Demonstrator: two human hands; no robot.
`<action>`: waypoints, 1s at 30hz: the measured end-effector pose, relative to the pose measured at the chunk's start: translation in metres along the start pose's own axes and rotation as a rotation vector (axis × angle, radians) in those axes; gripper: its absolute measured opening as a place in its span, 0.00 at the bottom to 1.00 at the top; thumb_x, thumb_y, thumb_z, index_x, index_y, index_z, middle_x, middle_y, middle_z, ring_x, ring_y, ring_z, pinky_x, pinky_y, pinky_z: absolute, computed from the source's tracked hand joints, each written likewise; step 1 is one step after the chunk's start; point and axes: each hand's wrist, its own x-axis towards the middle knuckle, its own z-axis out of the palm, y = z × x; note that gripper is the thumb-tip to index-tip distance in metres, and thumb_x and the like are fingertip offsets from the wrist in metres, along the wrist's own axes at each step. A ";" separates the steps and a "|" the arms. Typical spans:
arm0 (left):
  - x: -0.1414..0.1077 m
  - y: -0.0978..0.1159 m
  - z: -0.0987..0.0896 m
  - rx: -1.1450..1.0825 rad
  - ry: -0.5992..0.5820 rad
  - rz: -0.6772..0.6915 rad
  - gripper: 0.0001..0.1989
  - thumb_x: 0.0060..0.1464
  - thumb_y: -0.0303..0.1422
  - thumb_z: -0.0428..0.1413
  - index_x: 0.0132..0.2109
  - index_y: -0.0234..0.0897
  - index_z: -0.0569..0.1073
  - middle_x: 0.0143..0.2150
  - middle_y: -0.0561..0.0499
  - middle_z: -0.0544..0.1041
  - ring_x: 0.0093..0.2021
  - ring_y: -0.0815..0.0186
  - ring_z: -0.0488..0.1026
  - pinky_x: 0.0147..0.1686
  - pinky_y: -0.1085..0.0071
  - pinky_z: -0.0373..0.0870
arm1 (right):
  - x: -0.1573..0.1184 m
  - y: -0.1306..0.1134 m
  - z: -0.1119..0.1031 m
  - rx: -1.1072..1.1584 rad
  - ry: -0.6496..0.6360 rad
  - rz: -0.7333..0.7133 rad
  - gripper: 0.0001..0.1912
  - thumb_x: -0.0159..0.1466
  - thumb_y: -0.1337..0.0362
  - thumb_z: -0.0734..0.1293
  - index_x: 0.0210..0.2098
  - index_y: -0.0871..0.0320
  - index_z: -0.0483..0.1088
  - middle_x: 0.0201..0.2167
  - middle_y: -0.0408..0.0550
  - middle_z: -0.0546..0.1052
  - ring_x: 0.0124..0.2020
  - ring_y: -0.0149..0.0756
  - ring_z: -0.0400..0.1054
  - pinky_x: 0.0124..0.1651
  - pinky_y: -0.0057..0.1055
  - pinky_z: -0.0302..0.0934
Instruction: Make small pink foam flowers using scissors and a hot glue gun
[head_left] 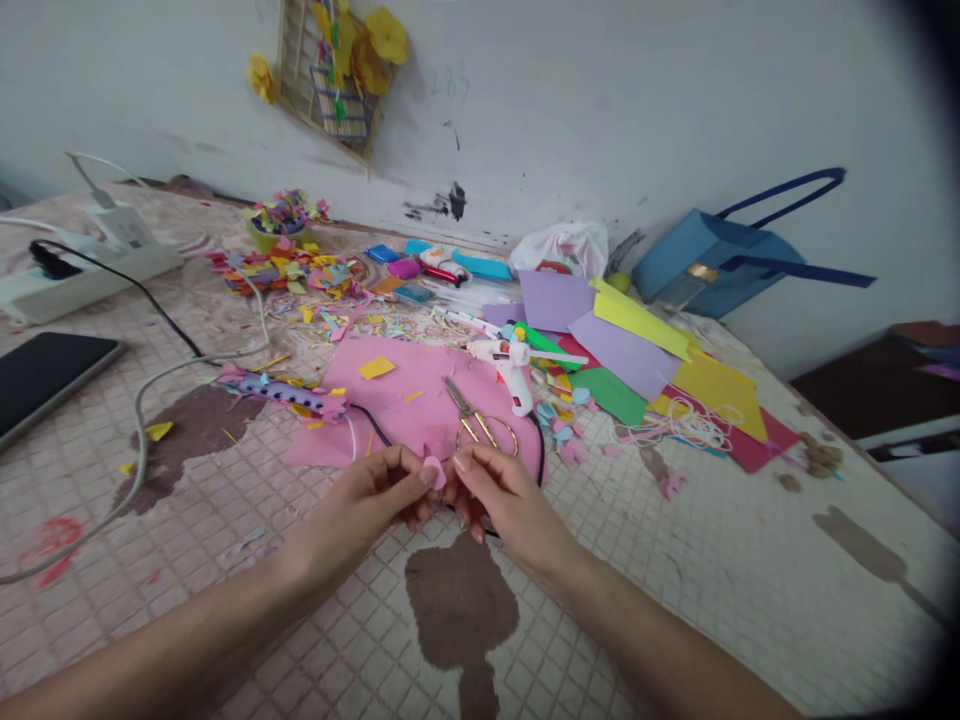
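Note:
Between the fingertips of both hands is a small pink paper piece [434, 472], curled at its edge. My left hand [394, 487] pinches it from the left. My right hand [495, 490] has its thumb and fingers pressed together at the piece's right side, where the grip is partly hidden. Just beyond the hands, gold-handled scissors [480, 420] rest on a pink paper sheet [420, 375]. A white glue gun [512, 372] lies behind them, its black cord running down toward my right hand. A yellow paper scrap [376, 368] sits on the sheet.
Left are a purple decorated strip [285, 393], a phone [52, 375], cables and a power strip [90, 270]. Paper scraps [300, 270] heap near a filled bowl [281, 235]. Coloured sheets [630, 350], white string [686, 425] and a blue bag [712, 260] stand right.

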 end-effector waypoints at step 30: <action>0.000 -0.006 0.001 -0.065 0.005 -0.002 0.08 0.52 0.35 0.56 0.30 0.36 0.68 0.24 0.56 0.68 0.26 0.70 0.64 0.29 0.73 0.61 | 0.001 0.003 0.003 -0.090 0.024 -0.046 0.11 0.62 0.58 0.62 0.28 0.57 0.60 0.18 0.36 0.63 0.15 0.23 0.56 0.15 0.19 0.54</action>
